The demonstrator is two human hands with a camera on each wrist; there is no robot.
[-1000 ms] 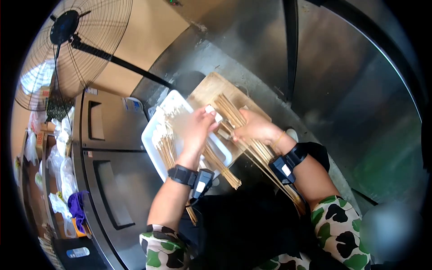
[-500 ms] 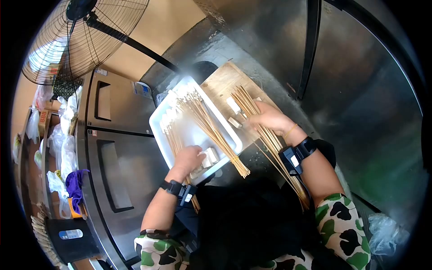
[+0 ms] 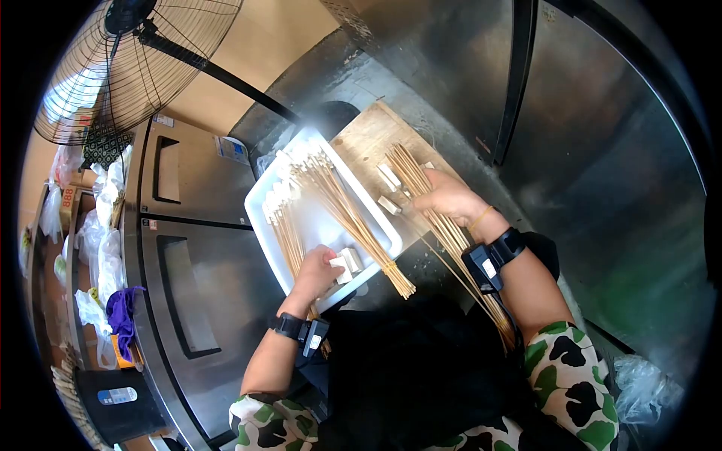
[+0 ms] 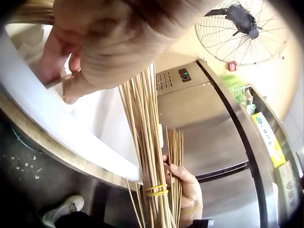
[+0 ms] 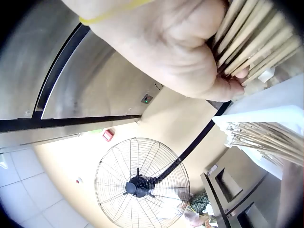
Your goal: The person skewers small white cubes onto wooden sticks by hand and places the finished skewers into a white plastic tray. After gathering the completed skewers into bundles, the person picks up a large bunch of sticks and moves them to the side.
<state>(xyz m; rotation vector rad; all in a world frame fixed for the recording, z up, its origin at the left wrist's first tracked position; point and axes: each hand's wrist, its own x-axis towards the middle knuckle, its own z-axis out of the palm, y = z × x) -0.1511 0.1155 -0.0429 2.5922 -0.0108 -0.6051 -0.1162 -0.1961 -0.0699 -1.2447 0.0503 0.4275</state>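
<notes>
My right hand point(image 3: 451, 197) grips a bundle of bamboo skewers point(image 3: 406, 169) over the wooden board, their long ends slanting down toward my lap. In the right wrist view the thumb and fingers wrap round these skewers point(image 5: 259, 40). My left hand point(image 3: 314, 272) is at the near corner of the white tray point(image 3: 392, 234), where thumb and fingers pinch a small white block point(image 3: 340, 269). Another white block point(image 3: 352, 259) lies right beside it. Skewers with white pieces on their tips point(image 3: 331, 188) fill the tray's far part, one bunch tied with a yellow band point(image 4: 156, 191).
White blocks point(image 3: 389, 177) lie on the wooden board point(image 3: 365, 135) next to the right hand's bundle. A black stand fan point(image 3: 177, 49) rises behind the tray. Steel cabinets point(image 3: 197, 180) stand at the left, with a large steel surface point(image 3: 602, 150) at the right.
My left hand has gone from beside the right hand's skewers to the tray's near corner, where it pinches a white block. The right hand keeps its grip on the skewers.
</notes>
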